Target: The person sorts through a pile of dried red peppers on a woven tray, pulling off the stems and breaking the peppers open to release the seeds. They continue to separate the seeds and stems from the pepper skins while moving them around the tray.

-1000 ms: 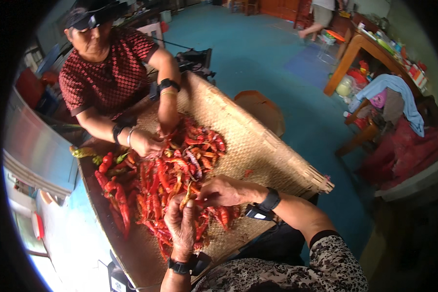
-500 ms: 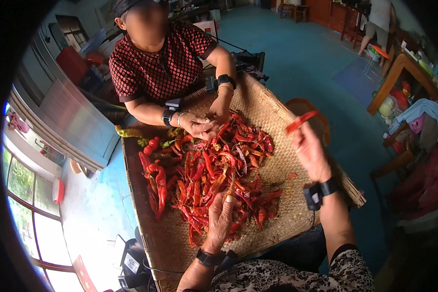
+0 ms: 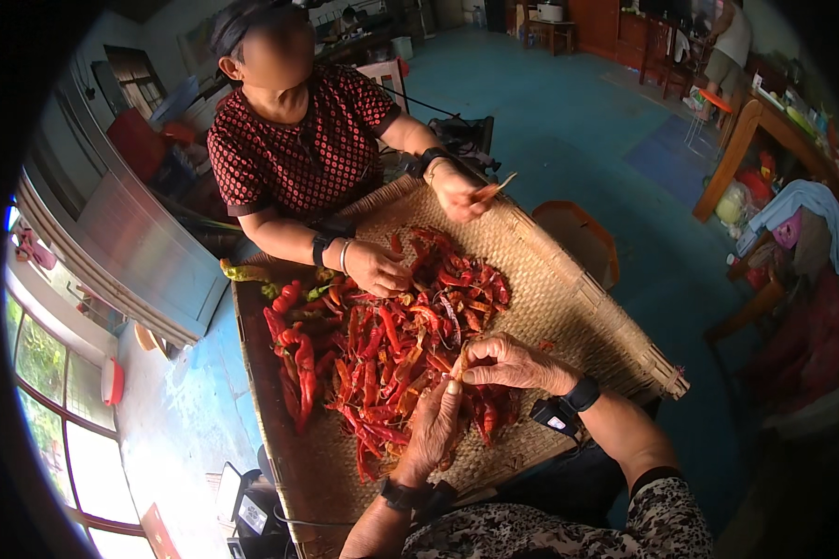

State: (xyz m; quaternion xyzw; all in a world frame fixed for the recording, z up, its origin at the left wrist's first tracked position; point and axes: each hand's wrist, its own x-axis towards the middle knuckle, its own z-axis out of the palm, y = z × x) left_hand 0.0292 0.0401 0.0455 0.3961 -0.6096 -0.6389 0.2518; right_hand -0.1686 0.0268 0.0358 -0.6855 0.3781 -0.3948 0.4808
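Note:
A heap of red chili peppers [image 3: 382,349], many wrinkled and some orange, lies on a woven tray [image 3: 569,289]. Over the heap's near right side, my left hand [image 3: 433,430] pinches a pale orange chili pepper [image 3: 459,364] between thumb and fingers. My right hand [image 3: 515,363] meets it there, its fingertips closed on the same pepper's upper part. Both wrists wear dark bands. Across the tray, a co-worker's hand [image 3: 378,269] touches the heap, while their other hand [image 3: 463,194] holds a pepper by the tray's far right edge.
Fresher, smooth red peppers [image 3: 298,349] lie along the tray's left side. Beyond the right edge stands a round brown stool [image 3: 578,238]. A chair draped with clothes [image 3: 806,224] is at far right. Dark equipment with a cable [image 3: 252,512] sits lower left.
My right hand has come from the tray's right side back to my left hand; the red pepper it held is gone from it. The co-worker's hands have moved apart, one carrying a pepper right.

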